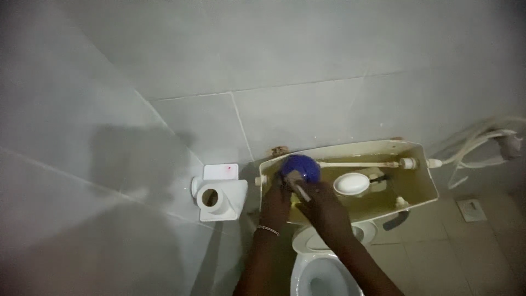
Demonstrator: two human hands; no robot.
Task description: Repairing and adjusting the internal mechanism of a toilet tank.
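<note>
Head camera is looking down into a dim tiled corner. Starting at the left, a white toilet-roll holder [222, 192] is hanging on the wall tile, its roll facing outward. Beside it the open toilet tank [422, 164] is sitting without a lid, water showing inside. At the tank's left end the left hand [275, 200], a thin bracelet at the wrist, is reaching in under the blue float ball [301, 166]; whether its fingers are closing on anything I cannot tell. The right hand [320, 203] is crossing just beside it, fingers wrapped around a small pale tool or fitting [298, 185] (too blurred to name) that is touching the ball's lower side. The ball is probably hollow, light plastic, wet and slippery, so cupping it from below looks safer than pinching it; its thin rod [356, 164] is running right toward the fill valve and would likely bend if forced. Further right, a white round cap [351, 184] is resting mid-tank, and pale hoses [482, 145] are trailing along the wall
</note>
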